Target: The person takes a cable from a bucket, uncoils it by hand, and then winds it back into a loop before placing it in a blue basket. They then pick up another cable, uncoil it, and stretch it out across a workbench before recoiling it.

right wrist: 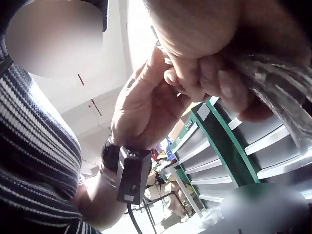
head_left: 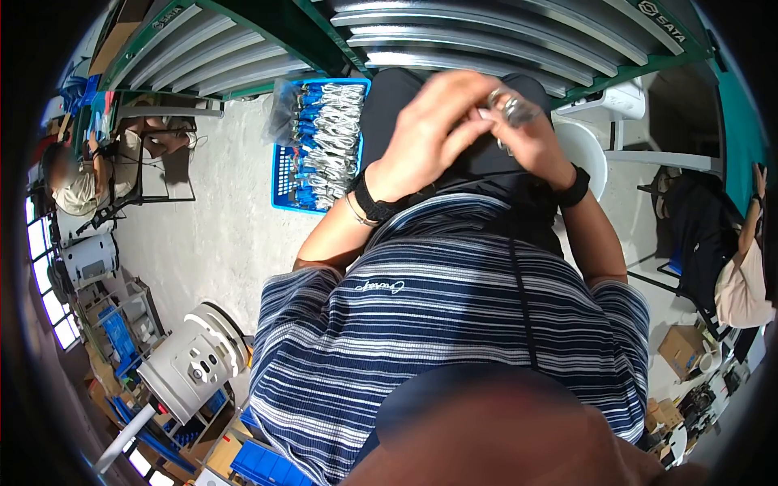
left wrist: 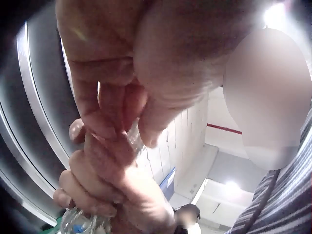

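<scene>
In the head view my right hand (head_left: 535, 150) is raised over the lap and grips a coiled clear cable (head_left: 521, 112). A small blue piece shows in its loops in the left wrist view. My left hand (head_left: 425, 130) reaches across from the left, its thumb and fingertips meeting the right hand's fingertips. Clear, shiny material shows between the left thumb and fingers in the left wrist view. By the left fingertips, the right wrist view shows a small metallic piece (right wrist: 164, 51). The curled right fingers hide part of the coil.
A blue basket (head_left: 282, 182) of bundled pale cables (head_left: 332, 130) with blue ends stands on the floor at left, a grey plastic bag (head_left: 281, 113) at its edge. Metal-edged shelving (head_left: 454, 36) faces the lap. A white bucket (head_left: 596, 162) stands at right. Other people sit at both sides.
</scene>
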The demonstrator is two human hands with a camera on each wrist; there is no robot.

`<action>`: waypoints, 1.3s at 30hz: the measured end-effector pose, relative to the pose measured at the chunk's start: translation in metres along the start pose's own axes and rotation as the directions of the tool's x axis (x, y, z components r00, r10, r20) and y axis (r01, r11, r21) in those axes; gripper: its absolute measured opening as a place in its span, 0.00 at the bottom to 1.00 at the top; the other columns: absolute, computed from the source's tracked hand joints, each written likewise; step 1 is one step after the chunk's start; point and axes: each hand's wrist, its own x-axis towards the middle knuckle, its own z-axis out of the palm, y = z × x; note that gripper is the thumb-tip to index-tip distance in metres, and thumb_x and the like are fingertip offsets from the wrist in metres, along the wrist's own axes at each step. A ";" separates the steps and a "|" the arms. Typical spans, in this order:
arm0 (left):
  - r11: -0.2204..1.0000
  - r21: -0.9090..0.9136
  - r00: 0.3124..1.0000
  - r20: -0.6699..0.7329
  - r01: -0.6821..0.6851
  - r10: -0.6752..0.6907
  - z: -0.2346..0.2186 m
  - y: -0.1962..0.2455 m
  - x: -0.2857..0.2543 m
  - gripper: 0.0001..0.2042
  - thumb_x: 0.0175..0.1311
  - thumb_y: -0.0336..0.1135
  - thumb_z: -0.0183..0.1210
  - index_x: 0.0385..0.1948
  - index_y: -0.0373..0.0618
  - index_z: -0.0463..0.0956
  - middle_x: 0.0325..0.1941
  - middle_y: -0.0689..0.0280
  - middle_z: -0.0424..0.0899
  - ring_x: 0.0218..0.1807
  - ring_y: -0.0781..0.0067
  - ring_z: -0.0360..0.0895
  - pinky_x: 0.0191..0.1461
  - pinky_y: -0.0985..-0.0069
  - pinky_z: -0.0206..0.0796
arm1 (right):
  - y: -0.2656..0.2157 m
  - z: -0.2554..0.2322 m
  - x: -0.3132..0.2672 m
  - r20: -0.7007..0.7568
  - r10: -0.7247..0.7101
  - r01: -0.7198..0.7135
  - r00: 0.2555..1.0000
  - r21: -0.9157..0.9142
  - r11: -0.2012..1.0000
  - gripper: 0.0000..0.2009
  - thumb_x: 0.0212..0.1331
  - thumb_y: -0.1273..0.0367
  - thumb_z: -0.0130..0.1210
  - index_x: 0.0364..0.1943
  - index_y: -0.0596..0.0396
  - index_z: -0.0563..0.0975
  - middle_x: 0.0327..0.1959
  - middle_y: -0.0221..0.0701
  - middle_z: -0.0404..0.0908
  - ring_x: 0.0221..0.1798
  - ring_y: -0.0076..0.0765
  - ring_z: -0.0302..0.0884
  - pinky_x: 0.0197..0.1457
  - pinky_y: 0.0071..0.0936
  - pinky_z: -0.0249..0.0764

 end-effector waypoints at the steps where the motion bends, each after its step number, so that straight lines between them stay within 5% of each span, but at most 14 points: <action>1: 0.988 -0.102 0.989 -0.082 0.113 -0.121 0.000 -0.002 0.001 0.19 0.61 0.29 0.61 0.55 0.42 0.73 0.51 0.58 0.79 0.46 0.66 0.81 0.50 0.73 0.73 | -0.007 -0.007 0.004 -0.040 0.128 -0.123 0.991 0.112 0.986 0.09 0.65 0.71 0.54 0.46 0.57 0.75 0.33 0.20 0.74 0.32 0.16 0.69 0.40 0.21 0.69; 3: 0.900 -0.327 0.934 -0.109 0.289 -0.340 0.003 -0.022 -0.002 0.19 0.63 0.31 0.61 0.55 0.41 0.73 0.50 0.60 0.80 0.46 0.71 0.80 0.50 0.75 0.72 | -0.017 -0.017 0.008 -0.144 0.279 -0.235 0.949 0.262 0.936 0.10 0.68 0.66 0.50 0.48 0.57 0.74 0.24 0.17 0.67 0.26 0.10 0.59 0.40 0.18 0.65; 6: 0.815 -0.412 0.913 0.175 0.408 -0.369 0.007 -0.043 -0.007 0.16 0.71 0.42 0.54 0.52 0.40 0.75 0.45 0.61 0.82 0.46 0.74 0.79 0.51 0.77 0.70 | -0.006 -0.034 0.017 -0.043 0.236 -0.140 0.971 0.699 0.702 0.15 0.72 0.61 0.45 0.52 0.58 0.69 0.20 0.17 0.58 0.26 0.15 0.60 0.47 0.21 0.65; 9: 0.750 -0.446 0.862 0.383 0.488 -0.333 0.022 -0.041 -0.011 0.19 0.74 0.47 0.49 0.50 0.39 0.76 0.45 0.63 0.82 0.48 0.77 0.76 0.57 0.78 0.66 | -0.006 -0.029 0.021 -0.022 0.248 -0.119 0.969 0.835 0.538 0.17 0.73 0.59 0.44 0.55 0.58 0.67 0.21 0.19 0.57 0.30 0.19 0.62 0.49 0.24 0.66; 10: 0.723 -0.429 0.816 0.476 0.541 -0.328 0.022 -0.038 -0.010 0.20 0.74 0.47 0.50 0.52 0.38 0.74 0.45 0.65 0.81 0.49 0.77 0.74 0.56 0.78 0.65 | -0.007 -0.023 0.022 -0.022 0.246 -0.117 0.969 0.836 0.536 0.17 0.73 0.59 0.44 0.55 0.58 0.67 0.21 0.19 0.57 0.30 0.19 0.62 0.49 0.24 0.66; 12: 0.595 -0.592 0.832 0.478 0.543 -0.283 0.037 -0.036 -0.012 0.22 0.71 0.48 0.54 0.54 0.37 0.72 0.42 0.68 0.78 0.45 0.79 0.71 0.52 0.79 0.64 | -0.011 -0.013 0.023 -0.040 0.325 -0.148 0.945 0.834 0.532 0.18 0.73 0.58 0.45 0.54 0.57 0.67 0.25 0.22 0.61 0.35 0.23 0.64 0.49 0.26 0.67; 14: 0.618 -0.518 0.790 0.528 0.591 -0.312 0.040 -0.042 -0.014 0.25 0.68 0.49 0.58 0.56 0.37 0.70 0.40 0.71 0.76 0.42 0.82 0.68 0.47 0.80 0.64 | 0.004 -0.010 0.024 -0.031 0.320 -0.157 0.947 0.825 0.543 0.19 0.72 0.57 0.46 0.54 0.57 0.68 0.28 0.24 0.65 0.39 0.27 0.66 0.48 0.26 0.68; 16: 0.630 -0.437 0.739 0.571 0.642 -0.358 0.039 -0.038 -0.011 0.25 0.68 0.47 0.58 0.59 0.37 0.68 0.50 0.68 0.75 0.50 0.80 0.68 0.58 0.77 0.61 | 0.003 -0.005 0.025 -0.074 0.296 -0.133 0.952 0.772 0.622 0.19 0.71 0.56 0.48 0.54 0.57 0.69 0.30 0.25 0.67 0.39 0.28 0.66 0.47 0.26 0.68; 18: 0.658 -0.449 0.773 0.529 0.605 -0.350 0.039 -0.040 -0.012 0.22 0.70 0.46 0.56 0.56 0.37 0.69 0.46 0.69 0.75 0.47 0.81 0.68 0.54 0.79 0.63 | 0.005 -0.009 0.026 -0.055 0.274 -0.137 0.960 0.761 0.634 0.20 0.71 0.55 0.47 0.53 0.57 0.71 0.33 0.27 0.72 0.43 0.29 0.70 0.51 0.28 0.69; 21: 0.472 -0.582 0.746 0.572 0.662 -0.340 0.030 -0.033 -0.010 0.16 0.72 0.44 0.54 0.49 0.40 0.72 0.39 0.73 0.74 0.41 0.84 0.68 0.50 0.84 0.63 | -0.005 -0.018 0.023 -0.093 0.308 -0.127 0.947 0.772 0.623 0.24 0.72 0.52 0.40 0.54 0.61 0.71 0.43 0.34 0.78 0.53 0.32 0.73 0.61 0.31 0.67; 30: 0.433 -0.662 0.771 0.622 0.612 -0.138 0.028 -0.033 -0.003 0.18 0.70 0.44 0.55 0.52 0.41 0.70 0.40 0.65 0.80 0.46 0.76 0.75 0.52 0.76 0.65 | 0.006 -0.008 0.017 -0.030 0.280 -0.198 0.959 0.634 0.748 0.30 0.66 0.44 0.45 0.53 0.60 0.72 0.47 0.36 0.78 0.53 0.30 0.72 0.62 0.28 0.63; 32: 0.460 -0.639 0.764 0.627 0.616 -0.151 0.032 -0.035 -0.005 0.15 0.71 0.42 0.54 0.49 0.42 0.70 0.37 0.66 0.78 0.42 0.77 0.76 0.49 0.77 0.65 | 0.008 -0.006 0.019 -0.074 0.173 -0.110 0.982 0.521 0.846 0.30 0.66 0.45 0.47 0.55 0.60 0.71 0.47 0.35 0.78 0.54 0.30 0.72 0.62 0.28 0.63; 35: 0.370 -0.670 0.758 0.623 0.644 -0.191 0.029 -0.031 -0.007 0.09 0.72 0.39 0.53 0.39 0.43 0.68 0.29 0.70 0.71 0.33 0.79 0.74 0.41 0.80 0.65 | 0.002 -0.013 0.020 -0.120 0.156 -0.063 0.980 0.560 0.826 0.28 0.65 0.50 0.52 0.56 0.61 0.71 0.47 0.36 0.78 0.55 0.31 0.73 0.61 0.30 0.65; 39: 0.413 -0.634 0.746 0.632 0.653 -0.209 0.032 -0.039 -0.014 0.09 0.72 0.39 0.52 0.40 0.43 0.68 0.27 0.71 0.72 0.30 0.80 0.72 0.38 0.78 0.65 | -0.007 -0.013 0.024 -0.114 0.194 -0.054 0.974 0.719 0.693 0.20 0.68 0.53 0.50 0.49 0.56 0.71 0.39 0.29 0.74 0.47 0.29 0.71 0.56 0.30 0.67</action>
